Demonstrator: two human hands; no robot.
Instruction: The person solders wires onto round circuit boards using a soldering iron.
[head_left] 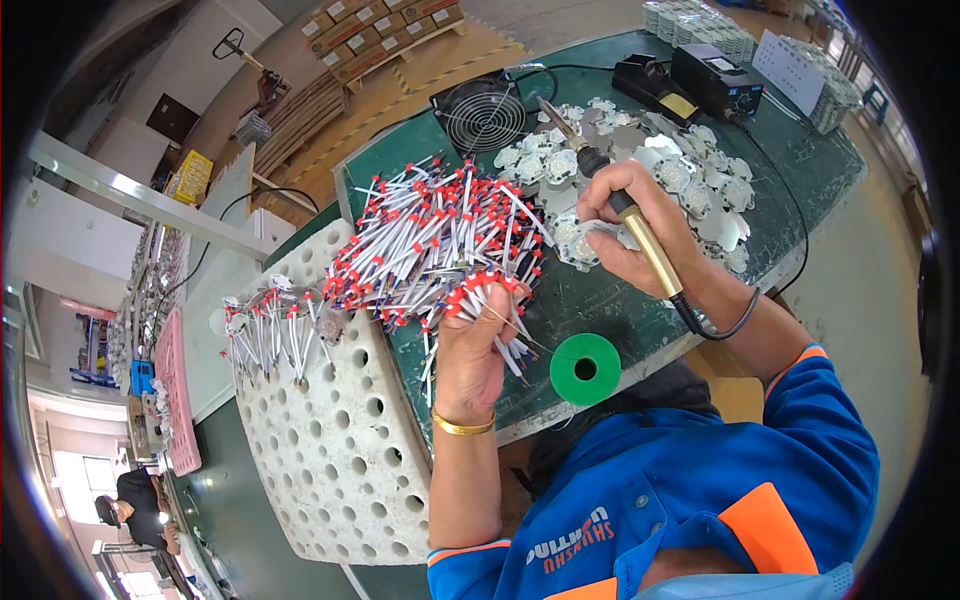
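Note:
My left hand [468, 365] is closed around a bundle of short white cables [478, 294] whose red-ringed ends fan out above the fingers. A thin wire shows by its thumb. In my right hand [645, 205] is a soldering iron [657, 262] with a gold-coloured handle, its tip pointing up and to the left. Below that hand lie white round LED boards [570, 240]; whether the thumb touches one I cannot tell. A large heap of similar white cables [420, 240] with red rings lies beyond my left hand. The green solder spool [604, 372] sits near the table's front edge.
A black fan [485, 118] stands at the back, left of more LED boards [690, 185]. Far right are a black soldering station [715, 82] and its iron stand [650, 85]. At left, a white perforated panel [325, 450] carries boards with cables [285, 325]. Another person [140, 510] works far left.

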